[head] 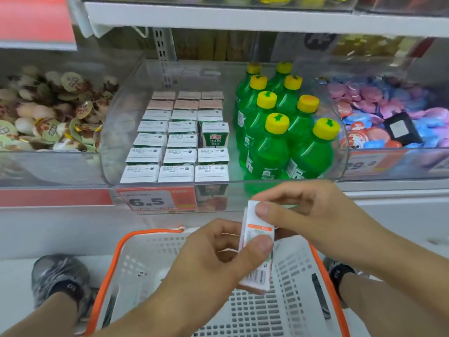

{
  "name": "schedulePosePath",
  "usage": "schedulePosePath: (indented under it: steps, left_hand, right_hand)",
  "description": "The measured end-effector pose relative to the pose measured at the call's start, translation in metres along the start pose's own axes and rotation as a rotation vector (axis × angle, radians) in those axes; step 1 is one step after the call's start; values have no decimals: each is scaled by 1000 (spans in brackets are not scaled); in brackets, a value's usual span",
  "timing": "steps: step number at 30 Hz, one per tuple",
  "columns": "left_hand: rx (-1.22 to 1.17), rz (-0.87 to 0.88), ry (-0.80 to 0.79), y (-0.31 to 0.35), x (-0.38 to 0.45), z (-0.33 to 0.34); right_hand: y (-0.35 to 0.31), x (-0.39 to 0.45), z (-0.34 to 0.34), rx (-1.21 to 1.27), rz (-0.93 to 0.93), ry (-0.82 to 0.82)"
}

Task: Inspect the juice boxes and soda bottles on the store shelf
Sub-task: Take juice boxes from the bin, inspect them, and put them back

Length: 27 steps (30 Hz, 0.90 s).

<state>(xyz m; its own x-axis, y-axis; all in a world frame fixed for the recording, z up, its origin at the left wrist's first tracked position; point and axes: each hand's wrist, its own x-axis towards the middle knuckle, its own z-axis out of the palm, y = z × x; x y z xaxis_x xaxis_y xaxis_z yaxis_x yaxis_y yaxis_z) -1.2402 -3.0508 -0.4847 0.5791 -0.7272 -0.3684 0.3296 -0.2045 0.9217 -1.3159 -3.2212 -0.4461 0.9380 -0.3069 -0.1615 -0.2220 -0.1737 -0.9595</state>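
- Head view showed both hands holding one juice box (258, 242) above a white basket (255, 310).
- Left hand (213, 259) gripped its lower part, thumb pressed on the side.
- Right hand (308, 215) pinched its top end.
- Beyond, a clear bin (170, 76) on the shelf held rows of boxes (178, 142) beside green bottles (279, 127) with yellow caps.

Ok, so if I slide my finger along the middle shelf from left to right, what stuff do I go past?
Bin of brown and cream snack cups → rows of juice boxes → green soda bottles with yellow caps → bin of pink and blue snack cups.
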Motion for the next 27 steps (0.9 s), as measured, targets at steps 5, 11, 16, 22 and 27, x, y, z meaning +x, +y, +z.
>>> schedulePosePath:
  steps: [5, 11, 16, 22, 27]
  left_hand:
    - [120, 68, -109, -4, 4, -8]
    - [77, 71, -35, -12, 3, -8]
    - [72, 111, -45, -11, 1, -6]
    - [88, 165, -128, 0, 0, -9]
    - [98, 159, -219, -1, 2, -12]
  right_hand:
    - [11, 3, -3, 37, 38, -10]
    - [16, 1, 0, -134, 0, -115]
    - [12, 1, -10, -62, 24, -276]
    - [11, 5, -18, 37, 4, -287]
    - [5, 7, -32, 20, -15, -385]
